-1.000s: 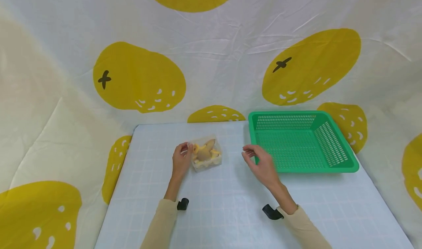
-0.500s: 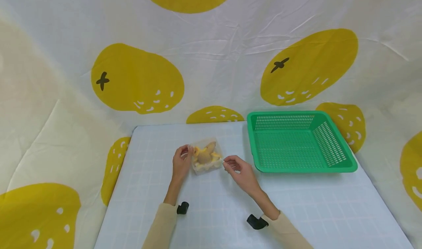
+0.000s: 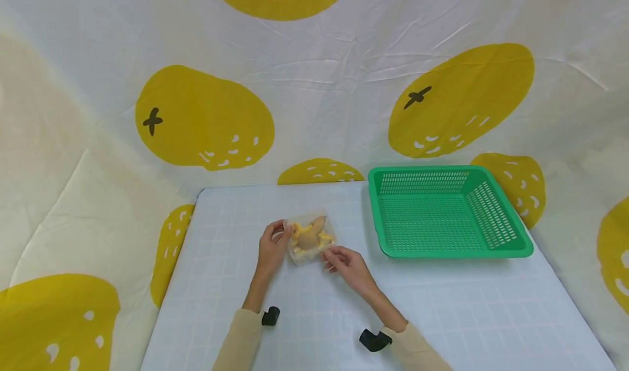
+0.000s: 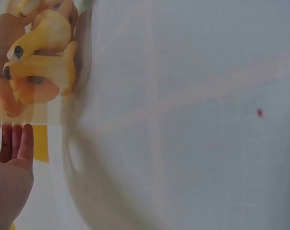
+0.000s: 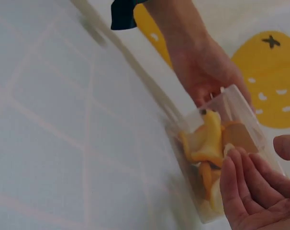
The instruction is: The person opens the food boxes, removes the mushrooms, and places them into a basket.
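A clear plastic box of yellow mushrooms stands at the middle of the table, with a tan shape showing at its top. My left hand holds the box by its left side; in the left wrist view its fingertips lie along the box's edge. At the near right corner my right hand grips the box between thumb and fingers. From the right wrist its fingers appear bunched together in front of the box, partly covering the mushrooms.
A green slotted basket stands at the back right of the table. Behind it hangs a pale cloth printed with yellow fruit. A black wrist camera sits at my right cuff.
My right hand has come left and nearer, from beside the basket to the box's near right corner. The box and my left hand have shifted slightly to the right and nearer.
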